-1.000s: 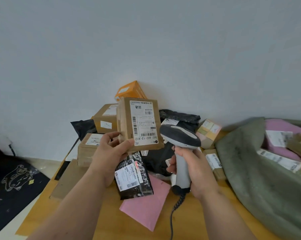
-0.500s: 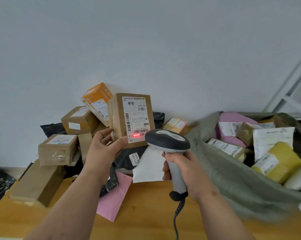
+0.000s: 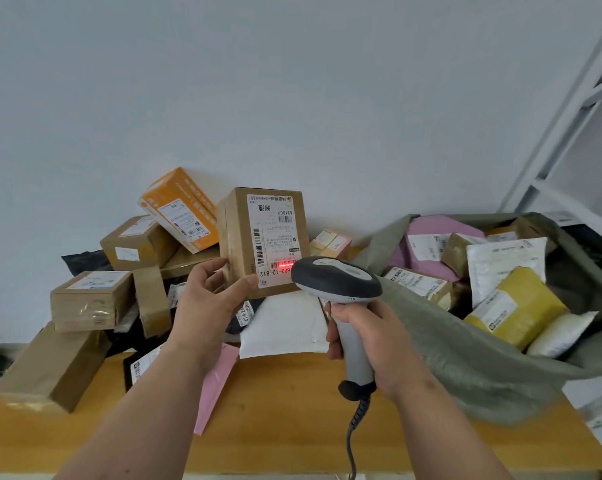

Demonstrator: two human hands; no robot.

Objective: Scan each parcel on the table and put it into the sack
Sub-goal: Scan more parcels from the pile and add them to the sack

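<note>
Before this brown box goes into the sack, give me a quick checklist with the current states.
1. Left hand grips the brown cardboard box: ok.
2. Right hand holds the grey handheld scanner: ok.
3. Red scan line on the white label's barcode: ok.
4. Scan registered: cannot tell.
5. Grey-green fabric sack mouth open: ok.
6. Room among parcels inside: cannot tell.

two hands are showing, the left hand [image 3: 209, 299] and the right hand [image 3: 372, 337]. one scanner [image 3: 337, 282] is showing and one sack [image 3: 465, 351]. five plain brown boxes and one orange box [image 3: 180, 207] are sitting outside the sack.
</note>
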